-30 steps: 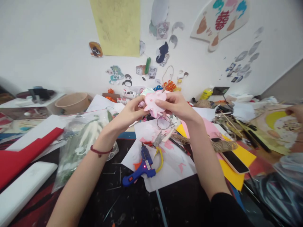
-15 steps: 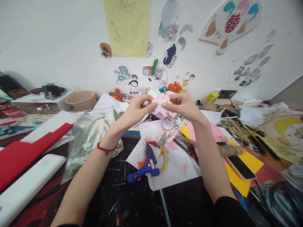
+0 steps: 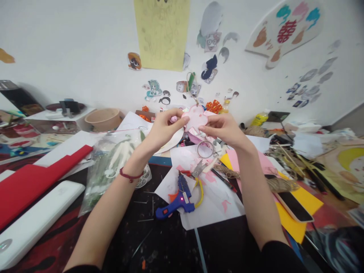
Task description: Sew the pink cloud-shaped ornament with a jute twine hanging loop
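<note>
Between my two hands, raised over the back of the table, is a pale pink flower-shaped piece (image 3: 195, 118) with scalloped edges and a string loop at its top. The fingers of my left hand (image 3: 167, 127) pinch its left edge. My right hand (image 3: 226, 129) grips the opposite edge, thumb across the lower front. Its flat face is turned toward me. Below it lie a roll of tape (image 3: 205, 149) on its side, scissors (image 3: 197, 178) with a yellow handle, and a blue glue gun (image 3: 176, 201) with a lit red light.
White paper (image 3: 212, 212) with pink scraps lies under the glue gun. Left are a clear plastic bag (image 3: 98, 178), a red strip (image 3: 31, 182) and a long white device (image 3: 42, 220). A phone (image 3: 294, 206), twine (image 3: 280, 184) and yellow paper (image 3: 290, 223) lie on the right.
The pink flower piece has been turned so that its flat face and outline show more fully, with its string loop standing up. The whole view has shifted slightly; both hands keep their hold.
</note>
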Demonstrator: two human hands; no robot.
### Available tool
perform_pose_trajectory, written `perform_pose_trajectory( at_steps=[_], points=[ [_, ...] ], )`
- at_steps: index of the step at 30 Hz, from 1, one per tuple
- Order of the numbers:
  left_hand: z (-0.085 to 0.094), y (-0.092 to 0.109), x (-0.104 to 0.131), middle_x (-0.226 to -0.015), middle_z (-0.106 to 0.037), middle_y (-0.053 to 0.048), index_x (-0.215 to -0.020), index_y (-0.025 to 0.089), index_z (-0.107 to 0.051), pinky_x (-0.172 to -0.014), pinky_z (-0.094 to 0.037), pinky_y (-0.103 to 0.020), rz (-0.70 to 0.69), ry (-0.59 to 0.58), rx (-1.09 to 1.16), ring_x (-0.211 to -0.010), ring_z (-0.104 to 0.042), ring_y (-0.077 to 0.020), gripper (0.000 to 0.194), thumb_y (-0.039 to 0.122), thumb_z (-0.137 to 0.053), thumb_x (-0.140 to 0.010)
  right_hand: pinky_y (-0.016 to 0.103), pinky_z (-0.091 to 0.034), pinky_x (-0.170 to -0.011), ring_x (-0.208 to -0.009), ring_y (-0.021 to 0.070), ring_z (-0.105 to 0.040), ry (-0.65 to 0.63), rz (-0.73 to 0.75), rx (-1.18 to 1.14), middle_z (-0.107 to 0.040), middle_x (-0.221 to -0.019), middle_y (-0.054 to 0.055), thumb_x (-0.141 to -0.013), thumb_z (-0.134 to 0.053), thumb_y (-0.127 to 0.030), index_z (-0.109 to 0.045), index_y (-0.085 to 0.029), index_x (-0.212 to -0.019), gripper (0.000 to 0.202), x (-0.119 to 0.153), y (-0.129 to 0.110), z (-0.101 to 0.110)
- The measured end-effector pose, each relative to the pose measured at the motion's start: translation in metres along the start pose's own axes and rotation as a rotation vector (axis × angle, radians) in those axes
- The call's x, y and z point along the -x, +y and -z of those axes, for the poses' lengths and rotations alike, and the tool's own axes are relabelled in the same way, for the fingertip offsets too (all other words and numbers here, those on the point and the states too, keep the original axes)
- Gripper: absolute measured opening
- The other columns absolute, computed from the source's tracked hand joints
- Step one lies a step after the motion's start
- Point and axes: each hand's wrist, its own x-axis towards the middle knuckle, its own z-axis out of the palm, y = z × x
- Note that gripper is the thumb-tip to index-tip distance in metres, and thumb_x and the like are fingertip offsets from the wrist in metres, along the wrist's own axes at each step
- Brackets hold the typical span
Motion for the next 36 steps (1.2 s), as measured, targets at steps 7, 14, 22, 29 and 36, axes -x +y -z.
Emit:
perform_pose_trajectory(
  at_steps=[7, 14, 22, 29, 36],
  points=[
    [0.008, 0.0, -0.002, -0.065, -0.049, 0.001, -0.071, 0.015, -0.065, -0.051, -0.028, -0.023, -0.014, -0.012, -0.093, -0.06, -0.036, -0.009, 0.032, 0.039, -0.061, -0.092, 0.025, -0.024, -0.047, -0.049, 0.0063, -0.038, 0.096, 0.047, 0.041, -0.05, -0.053, -0.003, -0.076, -0.083, -0.049, -0.066, -0.014, -0.064, 0.041, 0.0, 0.001, 0.0],
    [0.015, -0.015, -0.005, -0.074, -0.046, 0.003, -0.106, 0.019, -0.07, -0.057, -0.035, -0.021, -0.053, -0.098, -0.104, -0.064, -0.04, -0.0089, 0.029, 0.028, -0.075, -0.079, 0.024, -0.03, -0.049, -0.053, 0.0072, -0.045, 0.127, 0.07, 0.062, -0.056, -0.061, -0.001, -0.078, -0.082, -0.044, -0.068, -0.014, -0.065, 0.035, 0.001, 0.003, 0.005],
    [0.019, -0.017, -0.003, -0.075, -0.05, 0.001, -0.133, 0.018, -0.06, -0.058, -0.038, -0.024, -0.09, -0.202, -0.079, -0.064, -0.042, -0.0116, 0.039, 0.028, -0.054, -0.096, 0.022, -0.034, -0.046, -0.049, 0.0079, -0.047, 0.233, 0.1, -0.005, -0.057, -0.057, -0.003, -0.076, -0.084, -0.042, -0.073, -0.015, -0.073, 0.029, 0.001, -0.001, 0.0],
    [0.017, -0.014, -0.004, -0.076, -0.062, 0.001, -0.129, 0.019, -0.055, -0.052, -0.038, -0.02, -0.119, -0.159, 0.002, -0.058, -0.049, -0.0082, 0.04, 0.037, -0.065, -0.094, 0.022, -0.031, -0.041, -0.042, 0.0069, -0.044, 0.329, 0.132, -0.004, -0.055, -0.047, -0.004, -0.078, -0.082, -0.042, -0.068, -0.017, -0.066, 0.031, 0.001, -0.002, 0.001],
    [0.016, -0.01, -0.005, -0.068, -0.062, 0.004, -0.093, 0.021, -0.051, -0.045, -0.03, -0.019, -0.158, -0.08, 0.123, -0.05, -0.048, -0.0051, 0.042, 0.047, -0.081, -0.08, 0.023, -0.031, -0.04, -0.04, 0.0061, -0.041, 0.382, 0.183, -0.01, -0.055, -0.048, -0.005, -0.081, -0.08, -0.036, -0.069, -0.018, -0.068, 0.025, 0.003, -0.009, -0.003]
  ],
)
